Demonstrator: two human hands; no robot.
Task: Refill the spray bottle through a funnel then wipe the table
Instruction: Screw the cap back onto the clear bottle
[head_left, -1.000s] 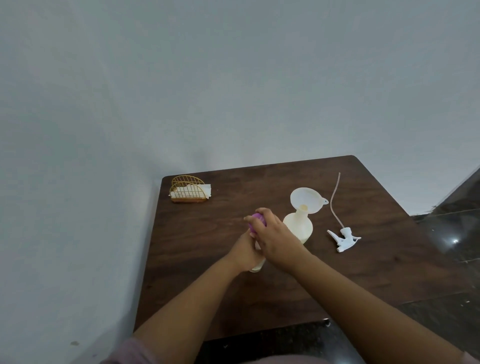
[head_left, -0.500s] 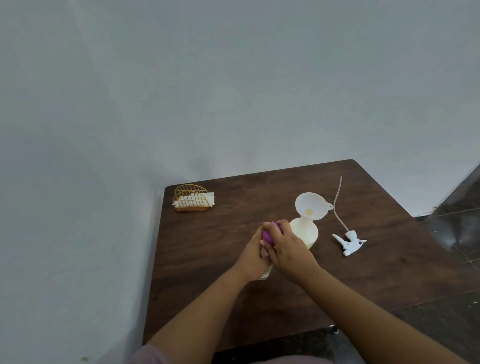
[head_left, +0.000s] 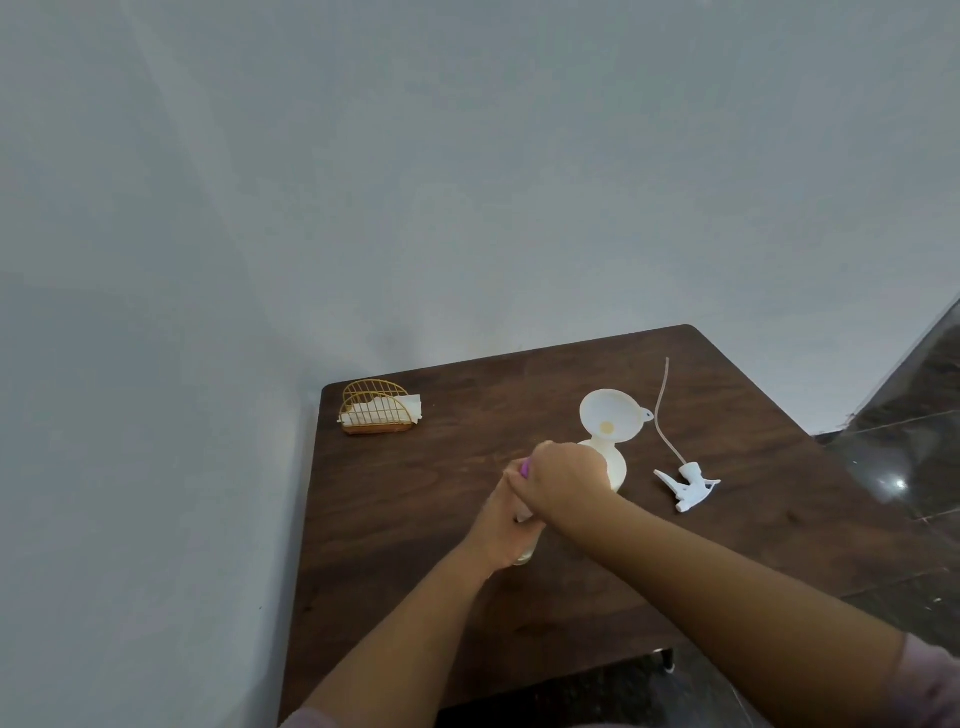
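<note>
A person's two hands meet over a small refill bottle (head_left: 525, 552) standing near the middle of a dark wooden table (head_left: 415, 519). The left hand (head_left: 506, 525) wraps the bottle's body, its grip clamped around it. The right hand (head_left: 566, 480) covers the top, its grip curled on the purple cap (head_left: 525, 469), likely twisting it off.

The bottle stands upright, long axis vertical, cap pointing up. Just beyond and to the right of the hands stands the cream spray bottle (head_left: 615, 467), also upright, with a white funnel (head_left: 610, 415) seated in its neck, mouth open upward. The right hand is nearer to it. The pour would go forward and rightward.

The removed spray trigger head (head_left: 688, 480) lies further right, its dip tube (head_left: 661, 410) pointing away. A wire napkin holder (head_left: 378, 414) sits far left.
</note>
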